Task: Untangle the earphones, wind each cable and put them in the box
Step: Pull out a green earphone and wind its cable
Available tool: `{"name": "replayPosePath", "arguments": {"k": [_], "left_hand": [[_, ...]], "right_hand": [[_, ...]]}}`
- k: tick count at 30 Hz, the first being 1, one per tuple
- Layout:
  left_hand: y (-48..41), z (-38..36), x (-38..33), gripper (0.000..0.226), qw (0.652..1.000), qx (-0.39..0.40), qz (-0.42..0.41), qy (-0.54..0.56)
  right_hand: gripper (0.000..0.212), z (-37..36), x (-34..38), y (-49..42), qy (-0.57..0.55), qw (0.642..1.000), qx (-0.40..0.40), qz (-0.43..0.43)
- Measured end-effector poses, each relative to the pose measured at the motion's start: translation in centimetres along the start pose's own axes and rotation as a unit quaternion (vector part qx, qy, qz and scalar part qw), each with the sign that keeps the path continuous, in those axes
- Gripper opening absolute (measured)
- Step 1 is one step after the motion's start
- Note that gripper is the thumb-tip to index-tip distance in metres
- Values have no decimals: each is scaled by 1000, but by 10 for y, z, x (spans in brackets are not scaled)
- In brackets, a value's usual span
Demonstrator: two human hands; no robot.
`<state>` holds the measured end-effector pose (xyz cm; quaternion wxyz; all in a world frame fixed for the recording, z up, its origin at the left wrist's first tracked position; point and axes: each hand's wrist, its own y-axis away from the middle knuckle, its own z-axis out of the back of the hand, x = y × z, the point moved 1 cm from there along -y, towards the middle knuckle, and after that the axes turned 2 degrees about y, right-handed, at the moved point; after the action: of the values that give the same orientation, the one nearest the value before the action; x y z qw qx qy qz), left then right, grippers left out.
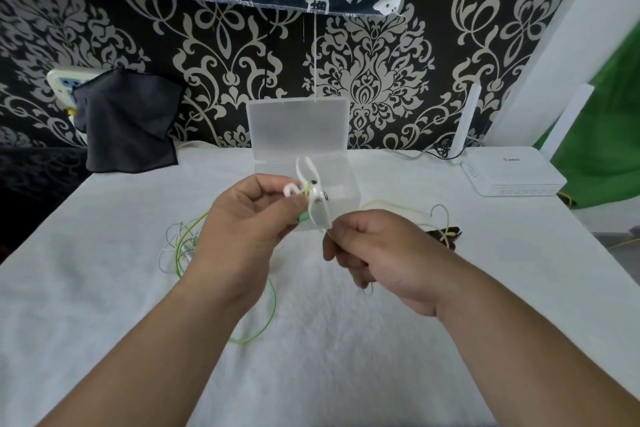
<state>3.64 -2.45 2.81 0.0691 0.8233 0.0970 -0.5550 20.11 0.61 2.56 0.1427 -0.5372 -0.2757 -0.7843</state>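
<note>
Earphones (313,198) in white are held up just in front of the open clear box (301,128), with a few loops showing; the left hand (249,218) pinches the bundle at its top, and the right hand (374,250) pinches the cable just below; the step looks like winding this set. A green cable (180,246) lies tangled on the white-covered table (346,340) to the left; a yellow cable (398,210) lies to the right; a router (512,172) sits beyond. The next move probably calls for snug turns, then a drop into the box.

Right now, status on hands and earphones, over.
Left hand grips white earphones, partly wound. Right hand pinches their cable. Box open just behind. Green cable tangled on the table.
</note>
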Motion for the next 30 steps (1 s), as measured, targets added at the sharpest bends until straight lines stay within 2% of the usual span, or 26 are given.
{"name": "replayPosePath", "arguments": {"k": [5,8,11,13,18,23,26,28,30], "left_hand": [[-2,6,3,16,998,-43,-8,-52],[-3,8,4,14,980,-42,-47,-187],[-1,6,4,19,941,13,-80,-328],[2,4,6,18,934,64,-60,-347],[11,-6,6,16,955,181,26,-233],[11,-9,3,15,970,208,40,-118],[11,-9,1,17,976,202,44,-65],[11,-11,0,15,982,182,41,-29],[8,-8,0,12,992,119,32,1]], "right_hand": [[35,-1,5,6,-13,998,62,26],[32,7,14,12,-28,997,47,62],[30,17,22,17,-58,992,17,108],[30,26,23,17,-44,990,-40,129],[34,42,17,12,64,970,-194,132],[34,43,7,5,42,966,-241,90],[36,38,3,1,59,971,-229,41],[34,30,-1,0,86,981,-171,3],[32,21,-4,0,95,991,-92,-15]]}}
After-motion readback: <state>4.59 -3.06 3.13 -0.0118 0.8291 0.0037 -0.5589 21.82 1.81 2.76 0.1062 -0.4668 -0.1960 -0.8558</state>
